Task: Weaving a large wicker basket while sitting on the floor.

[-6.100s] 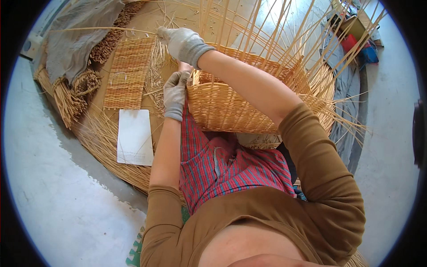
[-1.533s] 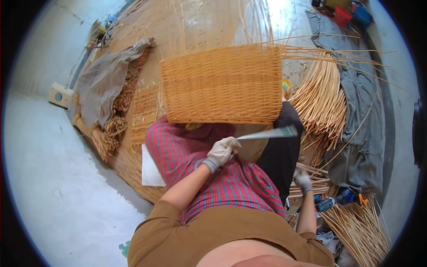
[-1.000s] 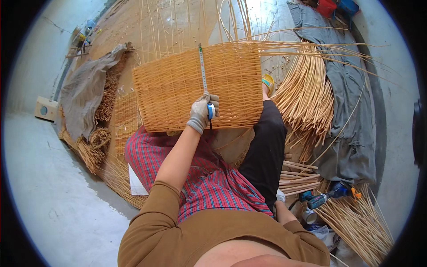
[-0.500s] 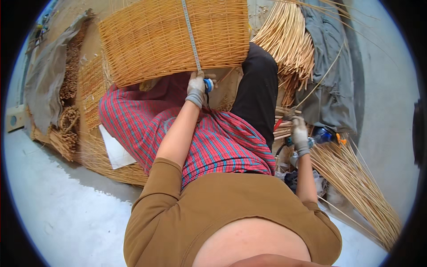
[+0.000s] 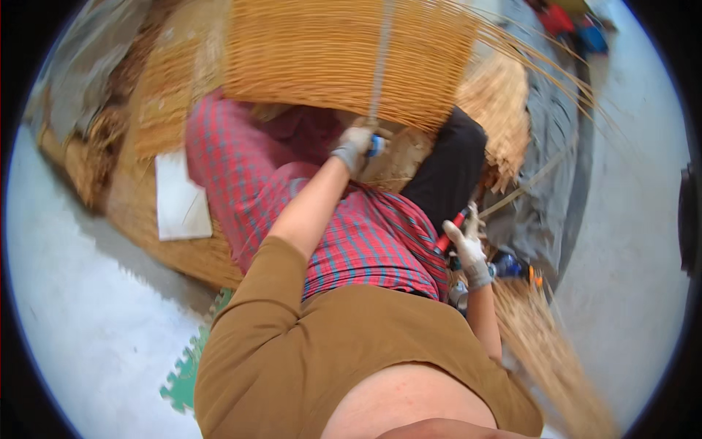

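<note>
A woven wicker panel (image 5: pixel 344 62) rests across my knees at the top of the view. My gloved left hand (image 5: pixel 356 143) is closed round a blue-and-white tape measure (image 5: pixel 376 145) at the panel's near edge. Its pulled-out tape (image 5: pixel 382 62) lies up across the weave. To the right, my gloved right hand (image 5: pixel 470 249) has its thumb and fingers apart beside a red-handled tool (image 5: pixel 453 228). The tool lies between thumb and fingers, by my dark trouser leg; its kind cannot be made out in the blur. A pale rod (image 5: pixel 530 178) slants up from near the fingertips.
Bundles of cane stand at upper right (image 5: pixel 501 106) and lower right (image 5: pixel 548 344). A blue bottle-like object (image 5: pixel 507 264) and an orange piece (image 5: pixel 536 276) lie by my right wrist. At left are a smaller woven piece (image 5: pixel 167 99), a white sheet (image 5: pixel 179 205) and green foam matting (image 5: pixel 186 373).
The whole view has shifted and blurred. My right hand has turned, its fingers now spread beside the red-handled tool. My left hand keeps its hold on the tape measure.
</note>
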`<state>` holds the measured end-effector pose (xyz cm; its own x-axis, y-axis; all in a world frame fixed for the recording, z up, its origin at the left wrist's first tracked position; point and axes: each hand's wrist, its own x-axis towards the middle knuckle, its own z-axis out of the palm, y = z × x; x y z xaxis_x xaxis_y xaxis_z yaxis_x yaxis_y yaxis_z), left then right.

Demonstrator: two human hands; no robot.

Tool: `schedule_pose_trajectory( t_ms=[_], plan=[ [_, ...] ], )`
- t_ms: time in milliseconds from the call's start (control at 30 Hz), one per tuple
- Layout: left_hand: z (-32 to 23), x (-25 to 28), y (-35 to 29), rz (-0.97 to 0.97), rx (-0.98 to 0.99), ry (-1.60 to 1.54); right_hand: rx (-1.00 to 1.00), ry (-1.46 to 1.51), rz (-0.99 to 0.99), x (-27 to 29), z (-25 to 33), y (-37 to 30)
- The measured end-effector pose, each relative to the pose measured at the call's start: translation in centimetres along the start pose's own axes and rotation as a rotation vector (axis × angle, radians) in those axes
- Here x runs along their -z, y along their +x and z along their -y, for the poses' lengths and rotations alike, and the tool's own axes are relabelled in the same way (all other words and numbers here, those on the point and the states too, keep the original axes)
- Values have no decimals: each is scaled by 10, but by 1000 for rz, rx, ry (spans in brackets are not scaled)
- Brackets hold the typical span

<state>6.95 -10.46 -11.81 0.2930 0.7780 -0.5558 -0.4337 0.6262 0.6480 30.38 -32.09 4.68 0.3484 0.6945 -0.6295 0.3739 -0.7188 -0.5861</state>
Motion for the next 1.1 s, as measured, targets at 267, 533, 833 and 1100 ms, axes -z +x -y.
schedule_pose_trajectory(
  t_ms=[267, 533, 833, 1100],
  plan=[
    [17, -19, 15, 69, -75, 64, 151, 629, -257, 55, -14, 24],
    [-1, -2, -7, 84, -78, 130, 257, 652, 217, 0, 44, 50],
    [-15, -8, -19, 37, -33, 205, 339, 620, 337, 5, 53, 55],
    [-9, -6, -16, 64, -65, 207, 380, 764, 477, 11, 43, 59]
  ],
)
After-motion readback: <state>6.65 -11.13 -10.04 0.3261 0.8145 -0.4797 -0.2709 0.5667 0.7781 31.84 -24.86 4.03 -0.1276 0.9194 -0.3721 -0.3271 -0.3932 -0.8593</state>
